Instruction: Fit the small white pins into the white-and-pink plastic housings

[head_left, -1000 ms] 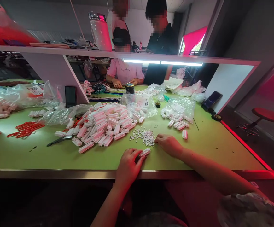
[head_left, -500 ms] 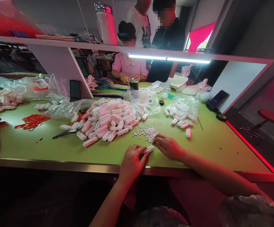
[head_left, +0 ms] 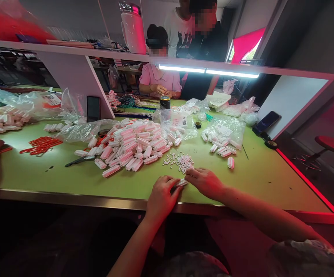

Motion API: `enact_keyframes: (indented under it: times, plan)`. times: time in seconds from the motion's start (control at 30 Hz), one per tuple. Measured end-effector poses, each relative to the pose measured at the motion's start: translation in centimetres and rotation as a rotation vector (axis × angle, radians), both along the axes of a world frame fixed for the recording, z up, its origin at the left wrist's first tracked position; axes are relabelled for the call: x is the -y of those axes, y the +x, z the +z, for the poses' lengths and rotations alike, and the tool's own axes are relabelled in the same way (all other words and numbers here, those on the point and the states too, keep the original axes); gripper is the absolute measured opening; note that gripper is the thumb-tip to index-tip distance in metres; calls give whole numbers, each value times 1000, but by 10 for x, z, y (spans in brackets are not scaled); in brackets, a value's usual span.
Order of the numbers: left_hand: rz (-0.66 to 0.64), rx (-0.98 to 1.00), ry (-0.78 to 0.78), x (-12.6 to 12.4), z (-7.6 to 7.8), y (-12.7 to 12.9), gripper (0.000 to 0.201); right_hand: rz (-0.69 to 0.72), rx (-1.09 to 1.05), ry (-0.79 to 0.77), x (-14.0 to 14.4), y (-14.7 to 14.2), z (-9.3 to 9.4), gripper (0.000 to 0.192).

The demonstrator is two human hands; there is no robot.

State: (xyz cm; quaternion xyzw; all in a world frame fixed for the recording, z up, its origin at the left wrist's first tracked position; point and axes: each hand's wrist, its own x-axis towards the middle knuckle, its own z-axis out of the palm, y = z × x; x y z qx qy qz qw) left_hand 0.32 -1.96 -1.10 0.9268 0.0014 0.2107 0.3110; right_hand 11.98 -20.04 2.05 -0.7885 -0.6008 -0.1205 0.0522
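Currently the left hand grips a white connector housing at the near table edge; right hand fingertips pinch at its far end. Risk — jostling scatters the nearby white insert pile, or housing slips off the edge.

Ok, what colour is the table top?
Light green table top, edged in metal along the near side. It shows in the head view, the only one.

A green table top is seen. The connector housings are coloured white and pink. The small beads are white. Red clips are laid at the left. A pink shirt is worn opposite.
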Motion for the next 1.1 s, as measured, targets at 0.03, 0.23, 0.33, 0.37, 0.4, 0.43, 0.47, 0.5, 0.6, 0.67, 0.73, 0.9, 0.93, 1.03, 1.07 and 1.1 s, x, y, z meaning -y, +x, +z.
enact_keyframes:
  times: [0.03,0.23,0.33,0.37,0.4,0.43,0.47,0.5,0.6,0.67,0.73,0.9,0.93,1.03,1.07,1.1]
  plan:
    - [2,1,1,0,0,0,17,4,25,-5,0,0,1,19]
    - [2,15,-13,1,1,0,17,65,135,-14,-1,-2,6,22]
    - [2,21,-19,1,2,0,17,82,155,-15,-2,-3,6,22]
    - [3,21,-19,1,2,0,17,74,147,-11,-2,-3,5,21]
    - [6,20,-19,1,2,0,17,56,126,-4,-2,-3,4,20]
    - [9,19,-21,1,2,0,17,29,93,7,-2,-2,3,19]
    - [11,17,-23,1,2,0,17,-4,52,22,-2,-1,2,19]
    - [13,14,-25,1,2,0,17,-36,10,37,-1,0,1,19]
    - [13,3,-29,2,2,0,17,-97,-80,61,0,3,1,21]
    - [11,-1,-29,2,1,0,17,-102,-109,50,0,4,2,21]
    - [10,-1,-33,2,1,0,18,-100,-122,28,1,4,3,21]
    - [6,-7,-30,2,1,0,17,-53,-39,-26,0,0,7,19]
    - [4,-8,-28,2,1,0,16,-23,1,-36,-1,-1,8,19]
    - [3,-5,-30,3,3,0,16,70,126,-57,-4,-4,12,21]
    - [8,-5,-30,3,4,0,15,93,161,-57,-4,-5,12,20]
    - [16,-10,-30,4,4,0,15,108,192,-53,-5,-6,13,19]
